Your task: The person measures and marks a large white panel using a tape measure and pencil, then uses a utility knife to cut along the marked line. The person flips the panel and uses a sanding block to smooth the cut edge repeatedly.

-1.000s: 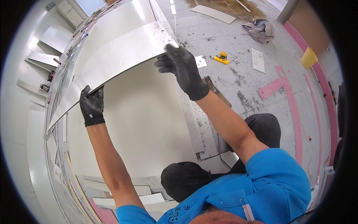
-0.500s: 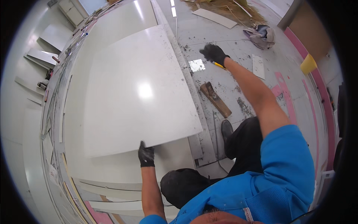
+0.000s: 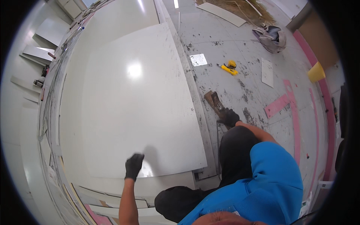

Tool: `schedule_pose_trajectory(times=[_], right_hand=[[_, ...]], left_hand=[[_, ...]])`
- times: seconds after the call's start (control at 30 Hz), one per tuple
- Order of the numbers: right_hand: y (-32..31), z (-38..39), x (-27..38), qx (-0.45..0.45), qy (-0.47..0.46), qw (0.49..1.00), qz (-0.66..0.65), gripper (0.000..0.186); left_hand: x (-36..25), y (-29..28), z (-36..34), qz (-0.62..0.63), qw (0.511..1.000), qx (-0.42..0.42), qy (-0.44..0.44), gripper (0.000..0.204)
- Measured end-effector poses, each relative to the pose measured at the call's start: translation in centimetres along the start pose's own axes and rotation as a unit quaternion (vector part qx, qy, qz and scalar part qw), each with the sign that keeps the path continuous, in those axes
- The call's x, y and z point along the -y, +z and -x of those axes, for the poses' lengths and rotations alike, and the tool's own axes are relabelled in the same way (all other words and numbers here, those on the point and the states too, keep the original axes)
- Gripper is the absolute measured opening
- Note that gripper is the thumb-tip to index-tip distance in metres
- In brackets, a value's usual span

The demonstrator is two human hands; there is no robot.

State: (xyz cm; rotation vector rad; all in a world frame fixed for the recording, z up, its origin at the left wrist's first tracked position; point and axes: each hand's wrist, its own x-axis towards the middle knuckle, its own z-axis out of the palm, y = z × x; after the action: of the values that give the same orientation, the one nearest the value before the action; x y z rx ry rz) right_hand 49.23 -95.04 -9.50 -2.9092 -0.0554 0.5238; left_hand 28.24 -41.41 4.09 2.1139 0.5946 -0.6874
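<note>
Apparently the laying-flat was done: glossy white rectangular sheet panel [image 3: 131, 105] lay atop larger off-white flat sheet [image 3: 123, 18], no tool on it yet. L hand [image 3: 134, 166], black-gloved, hung over panel nr its near edge, loosely curled, nothing seen in it tho palm hidden. R hand [image 3: 229, 117], same glove, was at near end of brown wooden hand plane [image 3: 214, 100] on grey tiled floor [image 3: 240, 45] rt of panel, fingers bent, cdn't tell if gripping.
</note>
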Motion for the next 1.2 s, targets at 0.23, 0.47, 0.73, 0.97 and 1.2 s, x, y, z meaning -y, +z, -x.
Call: schedule_pose_trajectory(times=[0.23,0.47,0.73,0.97,1.2], right_hand=[[3.8,-1.7,-1.7,-0.079,0.008,0.996,-0.032,0.077],[0.8,-13.4,0.0,-0.183,-0.059,0.979,-0.067,0.063],[-4.1,-25.7,5.0,-0.189,-0.035,0.979,-0.060,0.065],[-3.2,-27.2,5.6,-0.244,-0.050,0.968,-0.026,0.063],[-4.6,-27.1,7.1,-0.194,-0.015,0.979,-0.060,0.067]], left_hand=[[-17.0,1.0,-18.4,-0.215,0.915,-0.185,0.286,0.065],[-24.1,4.6,-27.5,-0.362,0.841,-0.316,0.248,0.073],[-25.8,5.3,-25.9,-0.337,0.866,-0.294,0.224,0.073],[-26.5,4.6,-26.5,-0.339,0.885,-0.238,0.213,0.079],[-31.0,-6.5,-42.1,-0.341,0.865,-0.230,0.287,0.078]])
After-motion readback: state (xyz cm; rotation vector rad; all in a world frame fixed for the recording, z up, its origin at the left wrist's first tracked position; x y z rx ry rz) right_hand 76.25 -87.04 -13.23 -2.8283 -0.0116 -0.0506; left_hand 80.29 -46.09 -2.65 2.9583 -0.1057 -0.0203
